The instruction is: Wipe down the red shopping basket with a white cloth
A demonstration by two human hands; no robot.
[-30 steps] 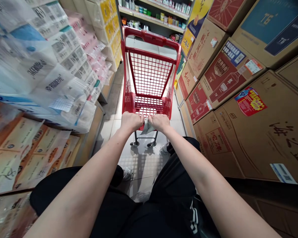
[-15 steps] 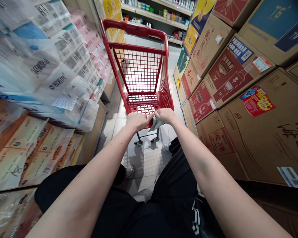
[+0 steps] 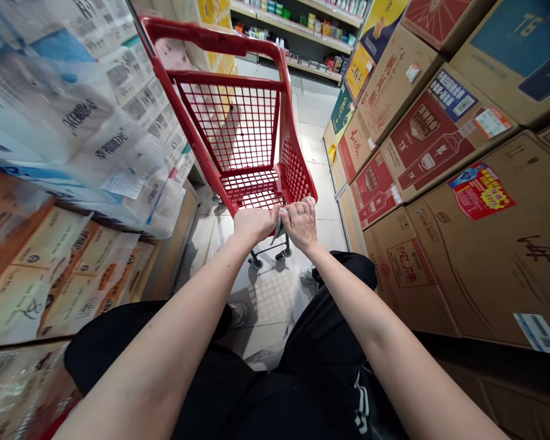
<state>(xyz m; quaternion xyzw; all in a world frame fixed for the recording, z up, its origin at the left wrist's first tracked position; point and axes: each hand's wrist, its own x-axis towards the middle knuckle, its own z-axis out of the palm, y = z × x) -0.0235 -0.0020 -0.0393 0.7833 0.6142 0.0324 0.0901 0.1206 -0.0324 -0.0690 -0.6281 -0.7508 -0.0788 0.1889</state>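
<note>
A red shopping cart point(image 3: 238, 122) with a mesh basket stands in a narrow aisle in front of me, angled to the left. My left hand point(image 3: 254, 223) is closed round the cart's near handle. My right hand point(image 3: 300, 223) grips the same handle right beside it, and a pale crumpled bit of paper or cloth point(image 3: 278, 223) is pinched between the two hands. The basket looks empty.
Plastic-wrapped tissue packs point(image 3: 96, 140) crowd the shelves on the left. Stacked brown cardboard boxes point(image 3: 462, 201) line the right side. A cross shelf with small goods point(image 3: 302, 30) stands at the aisle's far end. Pale floor tiles point(image 3: 316, 177) run ahead.
The cart's front end has swung to the left toward the tissue shelves. Both hands stayed on the handle and shifted slightly right.
</note>
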